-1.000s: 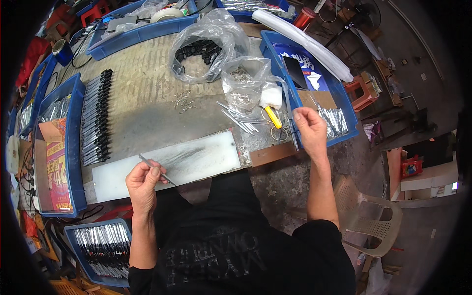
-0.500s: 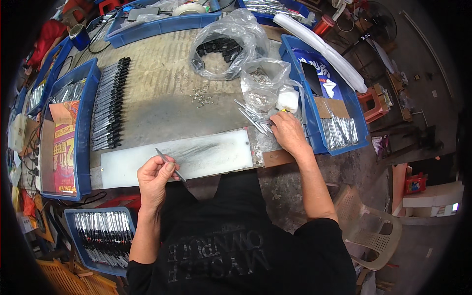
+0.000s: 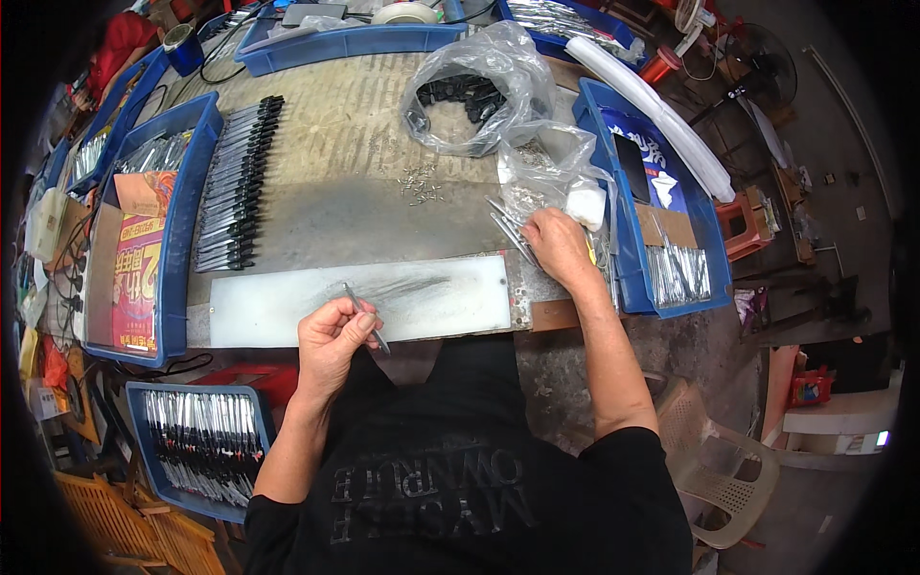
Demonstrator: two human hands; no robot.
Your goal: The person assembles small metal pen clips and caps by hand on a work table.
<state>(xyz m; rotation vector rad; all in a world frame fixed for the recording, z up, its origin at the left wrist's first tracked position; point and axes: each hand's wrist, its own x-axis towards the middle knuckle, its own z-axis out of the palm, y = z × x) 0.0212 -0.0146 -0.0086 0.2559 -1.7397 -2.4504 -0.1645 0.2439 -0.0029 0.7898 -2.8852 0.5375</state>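
My left hand [image 3: 333,347] is over the near edge of a long white mat [image 3: 259,316], pinching a slim grey pen [image 3: 365,317] between thumb and fingers. The pen slants, its upper end pointing away from me. At the right end of the bench, my right hand [image 3: 561,251] lies over a small pile of silver pen tubes [image 3: 511,230]. Its fingers are bent together at the tubes; whatever is between them is hidden. Just beyond it are a clear bag of small metal parts [image 3: 527,196] and a white wad [image 3: 586,205].
Black-gripped pens [image 3: 241,182] lie in a column on the left, beside a blue tray [image 3: 177,287]. A plastic bag of black parts [image 3: 460,101] stands farther back, with tiny metal pieces [image 3: 422,184] nearer. Another blue tray [image 3: 632,305] borders the right side. Below left is a pen-filled tray [image 3: 201,436].
My right hand has shifted left from beside the white wad onto the silver tubes. My left hand has moved slightly right along the mat with the pen. The whole view has swung a little.
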